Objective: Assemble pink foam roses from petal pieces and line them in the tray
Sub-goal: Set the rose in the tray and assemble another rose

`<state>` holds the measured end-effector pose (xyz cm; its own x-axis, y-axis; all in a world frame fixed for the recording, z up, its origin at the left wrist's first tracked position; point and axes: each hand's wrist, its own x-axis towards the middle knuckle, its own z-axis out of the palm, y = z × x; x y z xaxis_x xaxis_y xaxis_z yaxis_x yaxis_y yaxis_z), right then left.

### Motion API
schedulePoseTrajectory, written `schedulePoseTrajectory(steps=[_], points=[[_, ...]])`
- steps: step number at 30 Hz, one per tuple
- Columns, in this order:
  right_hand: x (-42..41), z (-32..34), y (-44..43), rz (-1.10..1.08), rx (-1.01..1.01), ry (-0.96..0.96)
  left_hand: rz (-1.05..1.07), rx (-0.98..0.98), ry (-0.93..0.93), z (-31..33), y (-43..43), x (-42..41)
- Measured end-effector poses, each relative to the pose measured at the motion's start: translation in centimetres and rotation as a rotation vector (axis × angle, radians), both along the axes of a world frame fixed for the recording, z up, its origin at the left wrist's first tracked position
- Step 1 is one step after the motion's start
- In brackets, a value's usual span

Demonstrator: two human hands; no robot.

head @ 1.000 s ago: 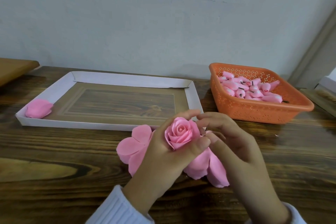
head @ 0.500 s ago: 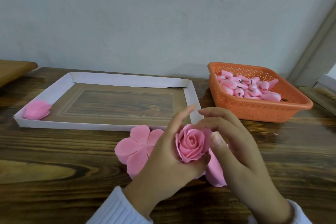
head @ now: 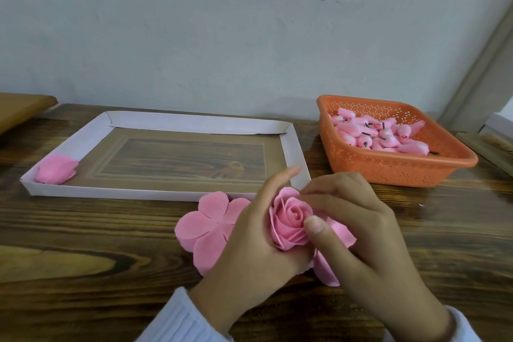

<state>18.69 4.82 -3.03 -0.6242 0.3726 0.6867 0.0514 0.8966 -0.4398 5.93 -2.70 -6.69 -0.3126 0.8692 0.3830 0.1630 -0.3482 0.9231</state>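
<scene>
Near centre, rose [head: 290,219]: held between both hands, bloom facing up.
Left hand [head: 249,244]: fingers curled round the rose's left side and underside; index finger straight.
Right hand [head: 361,230]: thumb and fingertips pinch the rose's outer petals.
Petal pieces [head: 202,228]: flat on the table [head: 83,230], partly under the hands.
Tray [head: 155,119]: far left; pink foam piece [head: 55,168] in its near-left corner.
Basket [head: 402,169]: far right, orange, holding pink buds [head: 380,136].

Wood table [head: 83,258] w/ grey wall [head: 222,36] behind
</scene>
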Motion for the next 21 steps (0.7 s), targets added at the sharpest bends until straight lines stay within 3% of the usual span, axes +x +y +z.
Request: schedulePoseTrajectory(steps=[10, 17, 21], points=[[-0.1, -0.01, -0.21, -0.069, 0.004, -0.099, 0.034, -0.03, 0.116, 0.12, 0.02, 0.26], [0.18, 0.41, -0.35, 0.071, -0.341, 0.05, 0.055, -0.033, 0.087, -0.47, 0.07, -0.01], [0.09, 0.39, -0.21, -0.01, -0.352, 0.086, 0.071, -0.009, 0.136, -0.18, 0.07, 0.0]])
